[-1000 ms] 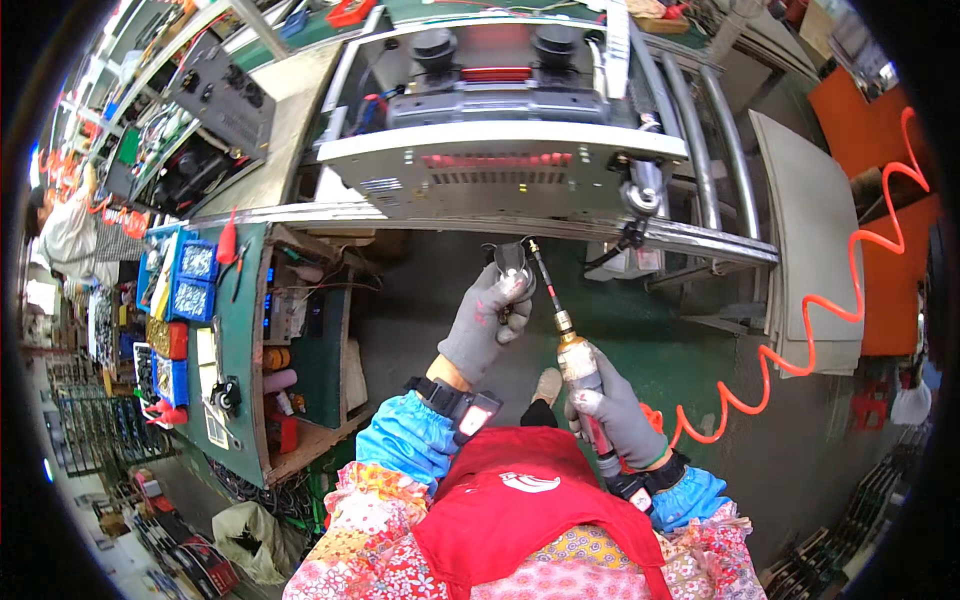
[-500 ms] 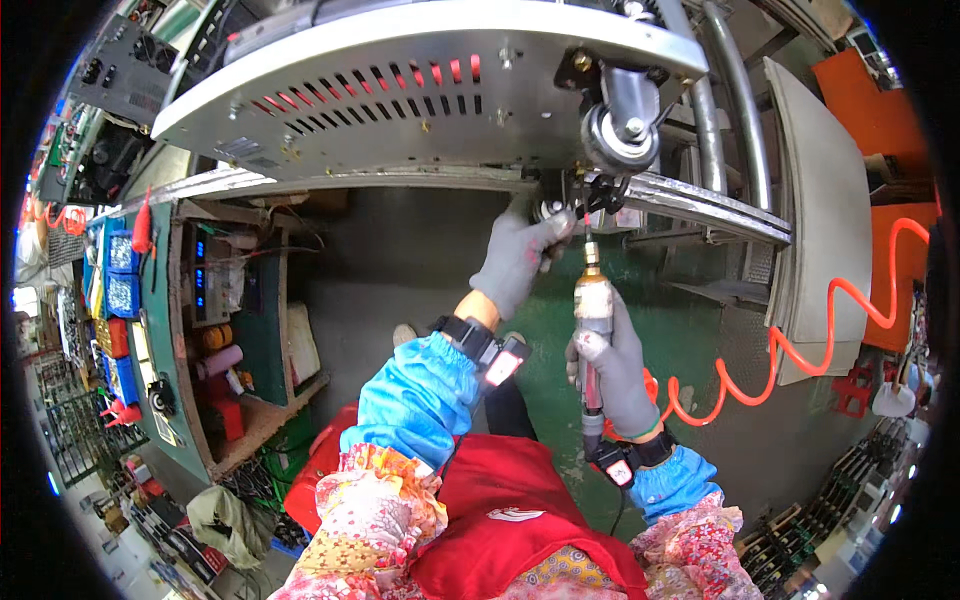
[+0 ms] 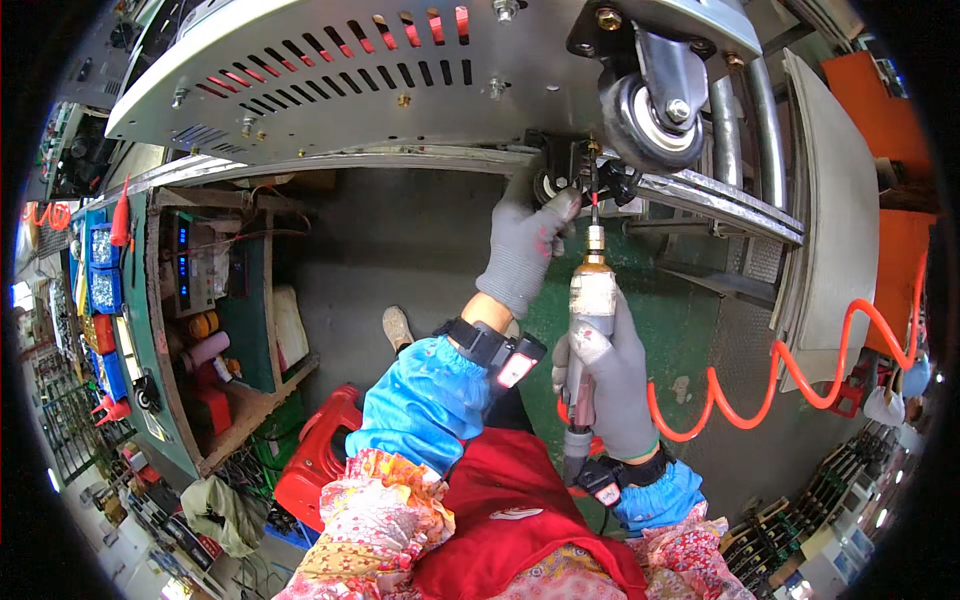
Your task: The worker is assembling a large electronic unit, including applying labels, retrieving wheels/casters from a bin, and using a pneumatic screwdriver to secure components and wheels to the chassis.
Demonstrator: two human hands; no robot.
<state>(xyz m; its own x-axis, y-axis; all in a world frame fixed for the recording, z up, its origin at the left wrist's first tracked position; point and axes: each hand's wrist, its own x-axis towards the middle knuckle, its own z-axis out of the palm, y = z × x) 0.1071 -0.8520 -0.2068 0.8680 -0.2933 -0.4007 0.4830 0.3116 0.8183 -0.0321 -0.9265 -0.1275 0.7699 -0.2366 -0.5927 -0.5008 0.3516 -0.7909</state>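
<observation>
My right hand (image 3: 622, 365) is closed round a pneumatic screwdriver (image 3: 593, 292), its thumb along the body. The tool's thin bit points away from me and reaches the lower edge of a grey metal cabinet (image 3: 330, 125). Just left of the bit, my left hand (image 3: 523, 245) is closed on a dark caster (image 3: 545, 184) with a shiny round part, held against that edge; the fingers partly hide it. To the right of the bit, a larger black caster (image 3: 655, 125) is bolted to the cabinet's panel, which has rows of slots.
A metal rail (image 3: 715, 205) runs beneath the cabinet. A coiled orange air hose (image 3: 735, 395) stretches to the right. Leaning grey sheets (image 3: 835, 190) stand at far right. On the left is a green workbench (image 3: 165, 390) with blue bins (image 3: 105, 290); a red stool (image 3: 318, 470) stands beside me.
The cabinet and its large caster look bigger and nearer. Both hands keep their hold, with the screwdriver still at the cabinet's edge; the stool and my shoe show more.
</observation>
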